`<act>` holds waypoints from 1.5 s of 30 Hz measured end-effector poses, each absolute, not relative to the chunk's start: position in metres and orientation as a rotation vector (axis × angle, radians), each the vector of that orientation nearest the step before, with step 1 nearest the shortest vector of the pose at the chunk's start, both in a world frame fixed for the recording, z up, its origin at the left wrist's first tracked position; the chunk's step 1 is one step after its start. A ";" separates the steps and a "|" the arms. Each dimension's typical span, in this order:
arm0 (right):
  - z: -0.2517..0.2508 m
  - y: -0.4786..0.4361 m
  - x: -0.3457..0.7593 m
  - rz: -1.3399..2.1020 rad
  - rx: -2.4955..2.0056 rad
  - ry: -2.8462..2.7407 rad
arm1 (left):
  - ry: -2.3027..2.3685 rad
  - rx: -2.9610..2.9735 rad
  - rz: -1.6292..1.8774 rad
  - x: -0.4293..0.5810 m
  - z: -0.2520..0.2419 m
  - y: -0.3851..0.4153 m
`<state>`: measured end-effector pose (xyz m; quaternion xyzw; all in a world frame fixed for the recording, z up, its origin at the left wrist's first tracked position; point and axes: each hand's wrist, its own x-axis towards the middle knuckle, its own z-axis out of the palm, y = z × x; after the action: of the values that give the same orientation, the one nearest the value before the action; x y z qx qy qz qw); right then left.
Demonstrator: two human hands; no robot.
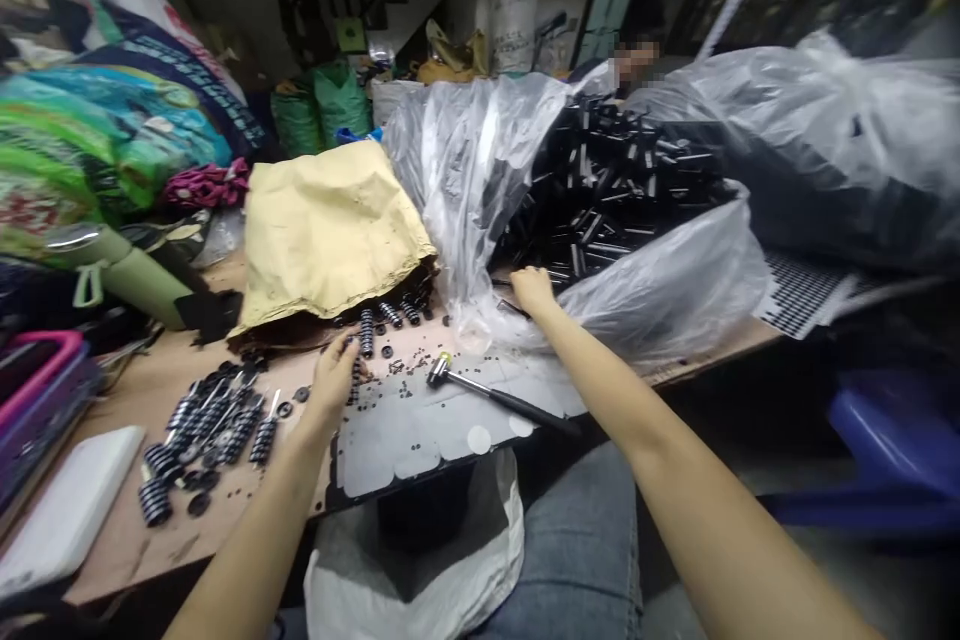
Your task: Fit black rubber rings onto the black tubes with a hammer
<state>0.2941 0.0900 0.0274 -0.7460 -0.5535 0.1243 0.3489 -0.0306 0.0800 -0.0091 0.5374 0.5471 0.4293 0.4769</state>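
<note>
- left hand (335, 378): fingers curled narrow, beside the ringed pieces (366, 333) at the sack's mouth; whether any is gripped, cannot tell.
- right hand (534, 288): fingers bent at the clear bag's opening, against the black parts (600, 245); grip cannot be told.
- clear bag (480, 160), paper sack (330, 230): mouths toward the person, probably for easy reach.
- hammer (495, 394): on the grey board (450, 430), handle angled rightward, seemingly kept handy.
- ringed pieces: stubby, black-and-silver banded; more heaped left of the left hand.
- black parts: slim, glossy, tumbled thickly inside the bag.
</note>
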 end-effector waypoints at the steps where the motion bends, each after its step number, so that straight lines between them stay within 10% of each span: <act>1: 0.028 0.089 0.291 0.345 -1.889 -1.427 | 1.284 1.211 1.071 -0.027 -0.005 0.067; 11: 0.002 -0.003 0.178 1.465 -1.215 -1.062 | 1.083 0.922 1.045 0.026 0.019 0.010; 18: 0.028 -0.019 0.163 0.922 -1.247 -1.766 | 1.195 1.062 0.922 0.006 0.014 -0.005; 25: 0.021 -0.025 0.131 2.106 -1.156 -0.809 | 1.228 1.892 1.246 0.001 0.004 -0.024; 35: 0.025 -0.039 0.138 0.842 -1.243 -1.933 | 1.050 0.854 1.089 -0.006 0.010 -0.022; 45: 0.023 -0.042 0.131 0.686 -1.206 -2.288 | 0.993 0.564 1.070 0.010 0.016 -0.025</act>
<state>0.1314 -0.0416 0.0235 -0.4385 -0.8319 0.2496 0.2309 0.0100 -0.0249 0.0155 0.2542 0.4473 0.4819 0.7093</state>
